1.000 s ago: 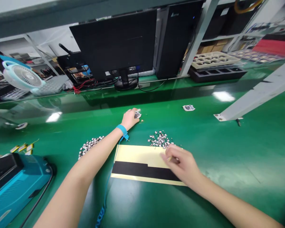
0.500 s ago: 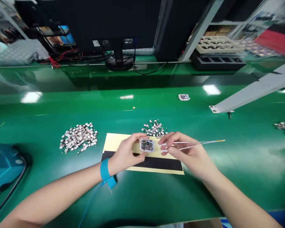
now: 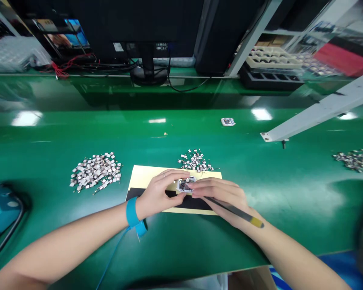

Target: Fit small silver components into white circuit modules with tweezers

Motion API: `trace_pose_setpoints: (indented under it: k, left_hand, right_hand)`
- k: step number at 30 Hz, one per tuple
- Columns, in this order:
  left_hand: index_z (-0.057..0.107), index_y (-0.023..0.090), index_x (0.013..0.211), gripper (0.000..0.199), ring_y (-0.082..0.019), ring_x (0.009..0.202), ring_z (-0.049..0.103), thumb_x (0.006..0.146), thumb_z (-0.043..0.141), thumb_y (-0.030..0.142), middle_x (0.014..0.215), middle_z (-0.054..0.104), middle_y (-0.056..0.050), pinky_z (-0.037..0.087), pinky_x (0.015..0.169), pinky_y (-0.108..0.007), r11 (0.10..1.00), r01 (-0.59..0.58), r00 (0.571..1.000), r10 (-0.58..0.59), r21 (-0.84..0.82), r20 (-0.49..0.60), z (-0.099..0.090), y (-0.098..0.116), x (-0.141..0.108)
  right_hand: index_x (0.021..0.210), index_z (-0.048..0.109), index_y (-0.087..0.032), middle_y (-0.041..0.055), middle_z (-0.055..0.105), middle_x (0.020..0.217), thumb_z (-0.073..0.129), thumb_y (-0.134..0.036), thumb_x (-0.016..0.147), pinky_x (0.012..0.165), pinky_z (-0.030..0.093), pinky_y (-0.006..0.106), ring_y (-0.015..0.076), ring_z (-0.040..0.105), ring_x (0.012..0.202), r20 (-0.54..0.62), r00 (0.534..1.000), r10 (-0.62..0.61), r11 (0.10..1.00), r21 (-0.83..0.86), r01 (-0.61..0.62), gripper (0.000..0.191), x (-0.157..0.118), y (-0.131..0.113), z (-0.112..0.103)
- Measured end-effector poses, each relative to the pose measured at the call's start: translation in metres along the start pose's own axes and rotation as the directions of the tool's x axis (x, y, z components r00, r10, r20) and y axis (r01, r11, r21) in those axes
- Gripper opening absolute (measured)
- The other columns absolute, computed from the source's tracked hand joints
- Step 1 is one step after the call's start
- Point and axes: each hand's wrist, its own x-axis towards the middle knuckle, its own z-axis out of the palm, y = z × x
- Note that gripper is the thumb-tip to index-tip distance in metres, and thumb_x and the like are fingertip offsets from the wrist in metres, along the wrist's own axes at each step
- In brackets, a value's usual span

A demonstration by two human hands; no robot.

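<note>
My left hand [image 3: 159,190] is closed on a small white watch-like case [image 3: 181,186], gripping it by its edges between thumb and fingers. Dark circuitry shows inside the case's open face. In my right hand [image 3: 225,195] are tweezers [image 3: 237,211], their yellow-marked rear end pointing down to the right. The right fingertips meet the case's right side and cover the tweezer tips. Beneath both hands lies a pale yellow sheet [image 3: 140,175] with a black band. A blue wrist strap [image 3: 133,212] with a cord circles my left wrist.
Small silvery parts with short leads lie in a large pile [image 3: 97,171] at left, a smaller pile [image 3: 195,160] behind the sheet, and another pile [image 3: 351,160] at far right. A second case [image 3: 228,121] sits farther back. A white metal strut [image 3: 314,108] slants over the right side.
My right hand has moved left onto the case, and the tweezers have swung so their rear end points lower. My left hand still holds the case. The camera view has shifted slightly.
</note>
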Motion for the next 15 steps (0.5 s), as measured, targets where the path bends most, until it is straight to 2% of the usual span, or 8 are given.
trace_pose_setpoints:
  k: [3, 5, 10, 15]
  left_hand:
    - [0.056, 0.015, 0.096, 0.029, -0.017, 0.098, 0.054, 0.067, 0.054, 0.01, 0.103, 0.059, -0.009, 0.043, 0.086, -0.03, 0.999, -0.03, 0.999, 0.031, 0.024, -0.02, 0.0, 0.001, 0.0]
    - [0.057, 0.016, 0.089, 0.021, -0.018, 0.098, 0.054, 0.068, 0.054, 0.012, 0.105, 0.058, -0.009, 0.043, 0.085, -0.031, 0.999, -0.035, 0.999, 0.035, 0.015, -0.024, -0.001, 0.001, -0.002]
    - [0.056, 0.016, 0.077, 0.008, -0.019, 0.1, 0.052, 0.069, 0.055, 0.014, 0.108, 0.057, -0.011, 0.04, 0.086, -0.034, 1.0, 0.011, 0.999, -0.012, -0.02, -0.048, -0.004, -0.002, -0.008]
    - [0.053, 0.015, 0.069, 0.007, -0.019, 0.099, 0.054, 0.066, 0.059, 0.011, 0.104, 0.059, -0.011, 0.043, 0.084, -0.032, 1.0, 0.015, 0.997, -0.016, -0.002, -0.071, -0.004, -0.002, -0.009]
  right_hand:
    - [0.094, 0.06, -0.008, 0.0146, 0.062, 0.096, 0.049, -0.006, 0.08, 0.08, 0.049, 0.031, 0.0177, 0.056, 0.094, 0.06, 0.988, -0.143, 0.984, -0.098, 0.148, 0.018, -0.002, -0.004, 0.0]
    - [0.095, 0.059, -0.006, 0.0171, 0.061, 0.097, 0.045, -0.008, 0.082, 0.082, 0.048, 0.032, 0.0186, 0.055, 0.096, 0.089, 0.978, -0.186, 0.975, -0.103, 0.195, 0.019, -0.003, -0.006, 0.002]
    - [0.091, 0.061, -0.014, 0.0093, 0.064, 0.091, 0.053, -0.011, 0.078, 0.081, 0.047, 0.03, 0.0156, 0.058, 0.089, 0.001, 0.99, -0.144, 0.989, 0.033, 0.144, 0.016, 0.001, -0.001, 0.015]
    - [0.091, 0.06, -0.018, 0.0067, 0.064, 0.09, 0.054, -0.017, 0.079, 0.078, 0.048, 0.031, 0.0152, 0.059, 0.086, -0.036, 0.992, -0.124, 0.99, 0.057, 0.125, 0.014, 0.006, 0.007, 0.028]
